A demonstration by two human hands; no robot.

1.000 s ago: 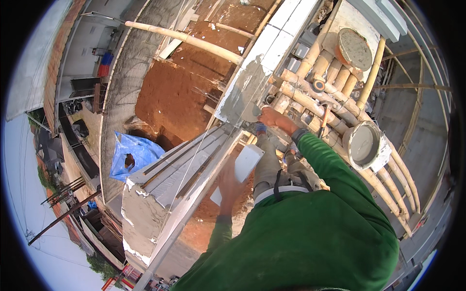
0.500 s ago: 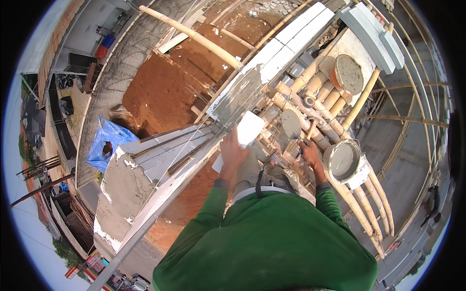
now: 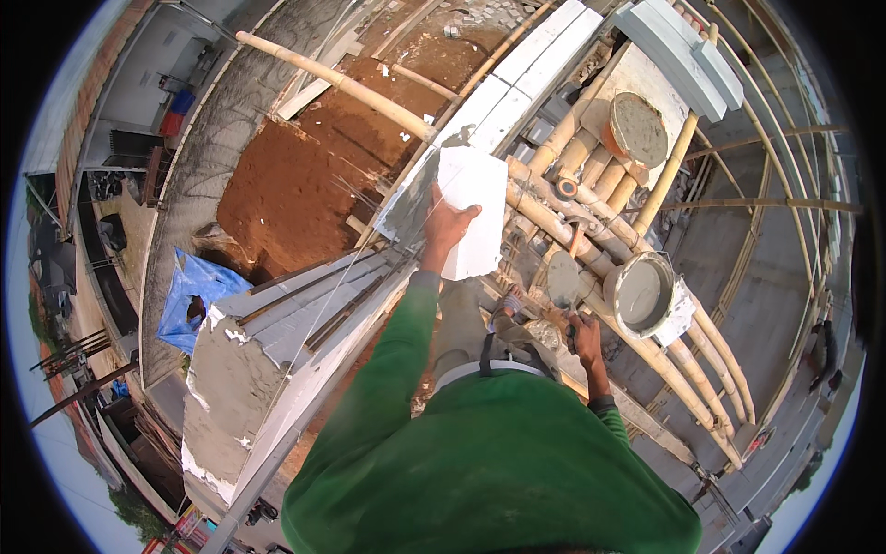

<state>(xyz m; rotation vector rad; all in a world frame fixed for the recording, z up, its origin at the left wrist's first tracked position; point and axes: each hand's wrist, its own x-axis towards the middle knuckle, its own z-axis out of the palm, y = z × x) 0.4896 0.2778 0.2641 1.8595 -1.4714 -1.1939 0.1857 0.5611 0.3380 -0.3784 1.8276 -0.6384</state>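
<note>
Left hand (image 3: pixel 448 229) half-open, gripping white block (image 3: pixel 484 242) along its left side; right hand (image 3: pixel 585 342) curled round trowel (image 3: pixel 563 280).

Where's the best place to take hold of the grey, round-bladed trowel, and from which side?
Probably by the slim handle of the trowel, coming from the near side: that handle points back from the broad, flat blade into the right hand, and the blade lies on the far side.

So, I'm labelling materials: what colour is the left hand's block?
The block is white; see the head view.
</note>
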